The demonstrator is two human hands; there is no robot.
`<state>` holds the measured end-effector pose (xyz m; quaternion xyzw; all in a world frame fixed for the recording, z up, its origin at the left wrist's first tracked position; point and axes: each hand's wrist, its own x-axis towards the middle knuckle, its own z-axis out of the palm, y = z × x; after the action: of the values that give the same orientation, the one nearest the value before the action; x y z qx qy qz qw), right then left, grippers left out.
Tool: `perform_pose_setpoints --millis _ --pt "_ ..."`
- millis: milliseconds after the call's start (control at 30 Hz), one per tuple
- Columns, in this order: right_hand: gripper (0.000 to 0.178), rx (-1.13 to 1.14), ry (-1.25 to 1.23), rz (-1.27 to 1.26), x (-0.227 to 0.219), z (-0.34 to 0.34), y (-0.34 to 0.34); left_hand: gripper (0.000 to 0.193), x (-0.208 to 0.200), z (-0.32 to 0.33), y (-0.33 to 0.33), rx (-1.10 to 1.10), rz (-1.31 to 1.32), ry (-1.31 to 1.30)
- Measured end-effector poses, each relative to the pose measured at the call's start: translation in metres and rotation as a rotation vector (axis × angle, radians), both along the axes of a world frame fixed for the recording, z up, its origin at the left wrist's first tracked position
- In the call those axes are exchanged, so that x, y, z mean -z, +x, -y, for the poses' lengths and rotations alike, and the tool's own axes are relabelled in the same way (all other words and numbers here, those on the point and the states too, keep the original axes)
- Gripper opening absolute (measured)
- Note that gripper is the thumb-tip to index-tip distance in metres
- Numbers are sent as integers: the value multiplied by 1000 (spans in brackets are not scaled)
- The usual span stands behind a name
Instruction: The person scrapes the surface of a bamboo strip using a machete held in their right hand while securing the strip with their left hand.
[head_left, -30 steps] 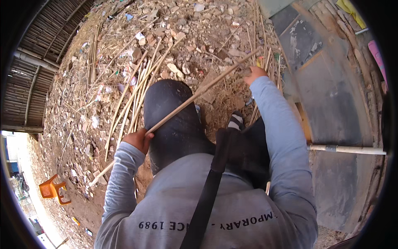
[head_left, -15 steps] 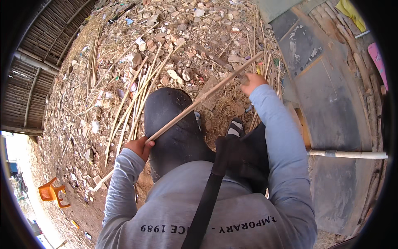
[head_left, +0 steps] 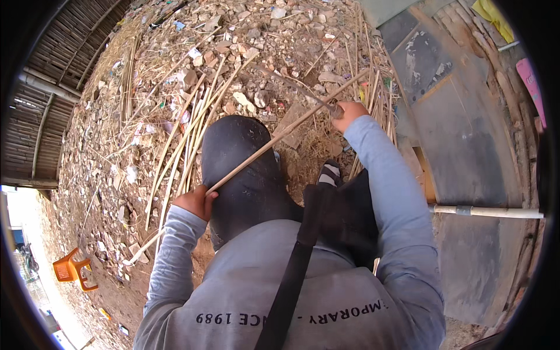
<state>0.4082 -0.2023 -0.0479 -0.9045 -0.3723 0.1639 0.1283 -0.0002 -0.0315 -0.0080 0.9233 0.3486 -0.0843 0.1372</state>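
Note:
My left hand (head_left: 195, 202), beside my left knee, is closed on the lower end of a long bamboo strip (head_left: 265, 150). The strip slants up to the right across my dark-trousered thigh (head_left: 239, 151). My right hand (head_left: 351, 115) is closed round the handle of a knife with a long, thin, dark blade (head_left: 286, 78). Its blade points to the upper left and crosses the strip near the strip's far end. The crossing is close to my right fingers; I cannot tell whether the edge bites into the bamboo.
Split bamboo strips (head_left: 186, 137) lie in a loose bundle left of my knee, with more strips (head_left: 379, 87) at the upper right. Stones and straw (head_left: 251, 44) litter the ground. Dark boards (head_left: 466, 157) and a white pole (head_left: 496, 213) lie right. An orange chair (head_left: 71, 269) stands lower left.
The knife has swung so its blade now shows long and clear, pointing up-left across the strip. My right hand has shifted slightly left; my left still grips the strip's near end.

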Motion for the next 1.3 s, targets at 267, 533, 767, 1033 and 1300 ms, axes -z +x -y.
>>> perform_pose_setpoints --millis 267,533,767,1033,1300 --pt "35 14 -25 18 -26 6 -5 36 12 -2 -12 -13 48 30" --pt "42 177 276 96 6 18 44 35 7 -5 -13 -30 96 1" --pt "43 188 446 28 -47 27 9 31 8 3 -11 -32 168 -67" --pt "53 123 393 254 -59 17 7 31 -1 3 -16 -100 127 -152" --pt "47 -26 267 417 -105 15 15 30 4 1 -22 -100 180 -136"
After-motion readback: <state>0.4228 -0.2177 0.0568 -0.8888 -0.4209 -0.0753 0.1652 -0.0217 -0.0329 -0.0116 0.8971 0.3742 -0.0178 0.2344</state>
